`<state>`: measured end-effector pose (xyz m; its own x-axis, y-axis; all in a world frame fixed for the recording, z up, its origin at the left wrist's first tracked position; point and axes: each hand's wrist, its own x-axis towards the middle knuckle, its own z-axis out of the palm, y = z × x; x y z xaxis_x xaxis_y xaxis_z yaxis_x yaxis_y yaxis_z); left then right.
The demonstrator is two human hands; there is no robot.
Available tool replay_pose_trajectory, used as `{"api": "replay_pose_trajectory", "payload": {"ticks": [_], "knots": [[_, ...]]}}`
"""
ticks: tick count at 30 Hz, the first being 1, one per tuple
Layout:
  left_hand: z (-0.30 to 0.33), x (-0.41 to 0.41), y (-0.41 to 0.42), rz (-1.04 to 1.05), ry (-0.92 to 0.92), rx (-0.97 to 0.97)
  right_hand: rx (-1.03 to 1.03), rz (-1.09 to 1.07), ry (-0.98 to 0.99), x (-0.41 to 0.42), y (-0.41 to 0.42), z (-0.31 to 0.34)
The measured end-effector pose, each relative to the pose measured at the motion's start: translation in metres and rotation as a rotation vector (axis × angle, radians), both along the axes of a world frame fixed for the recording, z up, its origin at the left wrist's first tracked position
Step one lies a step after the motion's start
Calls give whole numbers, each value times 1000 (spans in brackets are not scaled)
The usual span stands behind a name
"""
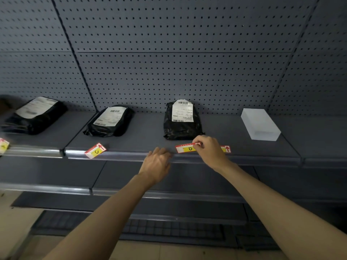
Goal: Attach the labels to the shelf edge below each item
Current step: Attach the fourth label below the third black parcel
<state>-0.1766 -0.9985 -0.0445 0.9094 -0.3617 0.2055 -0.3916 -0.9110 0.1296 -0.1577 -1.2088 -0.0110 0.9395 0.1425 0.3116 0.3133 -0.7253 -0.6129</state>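
Note:
Three black parcels (182, 121) with white shipping slips and a white box (260, 124) lie on the grey shelf (234, 147). My right hand (210, 151) pinches a red-and-white label marked D (185, 148) at the shelf edge, below the third parcel. Part of another label with a red arrow (226, 149) shows just right of that hand. My left hand (157, 162) rests on the clear edge strip (122, 155), fingers curled, holding nothing I can see. A label marked C (95, 150) sits tilted on the edge below the second parcel (110, 121).
A further label (3, 145) sits at the far left edge below the first parcel (35, 115). Pegboard back wall (169, 62) rises behind. Lower shelves (131, 192) stick out beneath, and pale floor (16, 222) shows at bottom left.

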Motion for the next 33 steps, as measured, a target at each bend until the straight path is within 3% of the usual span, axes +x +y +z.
{"api": "replay_pose_trajectory", "payload": {"ticks": [33], "knots": [[-12,-1,-4,-5,-38,-64,-304,65,-10,3,28,-15]]}}
